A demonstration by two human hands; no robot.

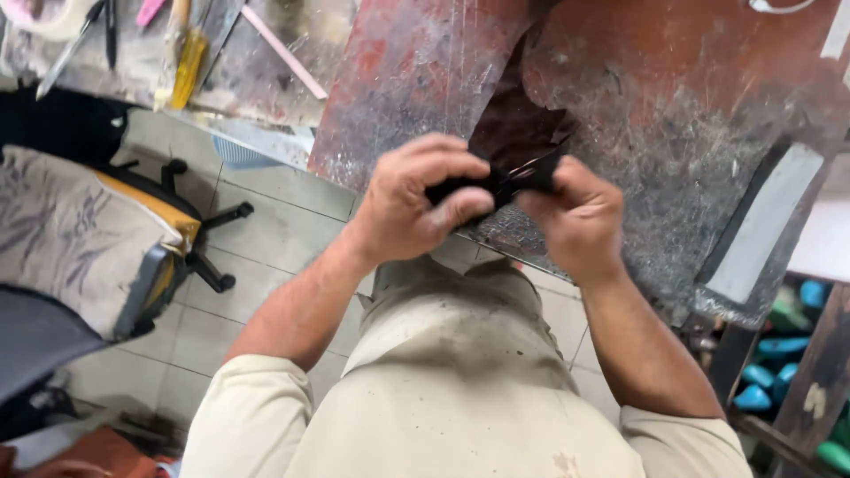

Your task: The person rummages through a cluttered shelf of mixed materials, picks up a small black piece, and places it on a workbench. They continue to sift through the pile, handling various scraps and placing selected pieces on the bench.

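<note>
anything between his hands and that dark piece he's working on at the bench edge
Nothing visible. The left hand and the right hand both already pinch the dark piece directly, over the edge of the scratched bench. What lies under the fingers is hidden.

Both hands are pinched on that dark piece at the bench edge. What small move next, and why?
Probably lay the dark leather piece flat on the worn red bench top: left hand and right hand pinch its near, folded edge, while the rest already rests there.
</note>
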